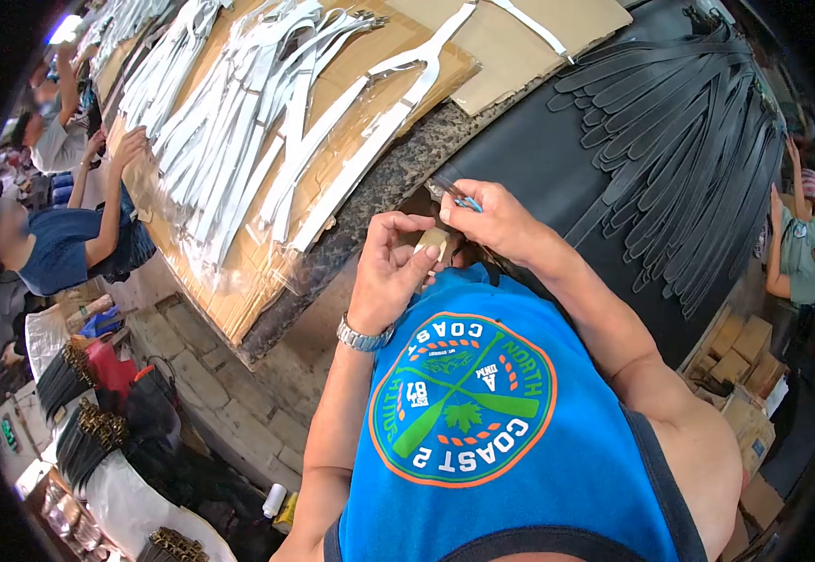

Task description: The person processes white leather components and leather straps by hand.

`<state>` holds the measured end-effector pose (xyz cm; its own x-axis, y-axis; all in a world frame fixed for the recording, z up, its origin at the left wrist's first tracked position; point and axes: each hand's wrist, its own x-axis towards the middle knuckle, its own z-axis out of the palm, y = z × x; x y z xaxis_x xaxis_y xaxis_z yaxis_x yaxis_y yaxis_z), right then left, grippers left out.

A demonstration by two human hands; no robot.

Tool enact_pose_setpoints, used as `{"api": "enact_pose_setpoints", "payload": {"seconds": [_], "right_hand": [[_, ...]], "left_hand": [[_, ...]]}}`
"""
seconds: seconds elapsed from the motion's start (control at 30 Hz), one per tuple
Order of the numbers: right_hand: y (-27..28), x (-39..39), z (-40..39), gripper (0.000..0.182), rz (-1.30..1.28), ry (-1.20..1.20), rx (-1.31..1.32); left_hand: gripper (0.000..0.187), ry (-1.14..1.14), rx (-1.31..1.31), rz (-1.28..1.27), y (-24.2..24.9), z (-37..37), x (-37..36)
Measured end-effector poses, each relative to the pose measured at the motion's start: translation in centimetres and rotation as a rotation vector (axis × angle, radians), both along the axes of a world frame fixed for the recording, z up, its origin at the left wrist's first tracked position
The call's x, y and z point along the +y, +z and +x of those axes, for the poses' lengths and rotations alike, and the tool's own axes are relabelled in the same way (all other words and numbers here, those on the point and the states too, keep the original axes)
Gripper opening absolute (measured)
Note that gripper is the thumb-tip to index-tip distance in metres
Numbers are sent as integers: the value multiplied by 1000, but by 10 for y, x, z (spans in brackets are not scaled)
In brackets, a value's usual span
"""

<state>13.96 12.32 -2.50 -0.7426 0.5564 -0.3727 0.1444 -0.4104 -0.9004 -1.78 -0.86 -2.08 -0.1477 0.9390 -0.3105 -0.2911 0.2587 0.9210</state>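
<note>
Close to my chest, my left hand (393,267) pinches a small flat tan piece (432,243) between thumb and fingers. A metal watch sits on that wrist. Just to its right, my right hand (494,223) is closed around a slim dark tool with a blue part (467,202); its exact kind is hard to make out. Both hands are near the table edge, slightly apart from each other. White elastic straps (407,94) joined in a Y lie on the cardboard ahead, beside a large bundle of white straps (239,122).
Many black belts or straps (679,140) fan out over a black table surface (529,150) at right. Cardboard boxes (740,351) are stacked below it. One person (70,234) works at left, another (801,244) at far right. Bundled black straps with brass-coloured ends (98,431) lie lower left.
</note>
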Motion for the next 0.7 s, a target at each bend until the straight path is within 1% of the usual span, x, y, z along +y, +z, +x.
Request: {"api": "enact_pose_setpoints", "payload": {"seconds": [0.07, 0.17, 0.27, 0.37, 0.47, 0.6, 0.7], "right_hand": [[-1, 4, 0, 17, 12, 4, -10], [7, 5, -1, 16, 38, 13, -7], [11, 2, -3, 15, 66, 27, -16], [8, 4, -4, 15, 103, 36, -18], [7, 5, -1, 15, 203, 43, -29], [1, 5, 7, 19, 293, 25, -22], [2, -3, 16, 25, 139, -116, 4]], "left_hand": [[36, -35, 57, -18, 3, -1, 1], [33, -26, 130, -74, 8, -1, 4], [29, 80, 96, -38, 12, 5, 8], [27, 80, 113, -89, 2, 4, 10], [26, 38, 78, -159, 5, 3, 13], [25, 90, 33, -97, 5, 6, 16], [24, 137, 17, -50, 2, 8, 17]]}}
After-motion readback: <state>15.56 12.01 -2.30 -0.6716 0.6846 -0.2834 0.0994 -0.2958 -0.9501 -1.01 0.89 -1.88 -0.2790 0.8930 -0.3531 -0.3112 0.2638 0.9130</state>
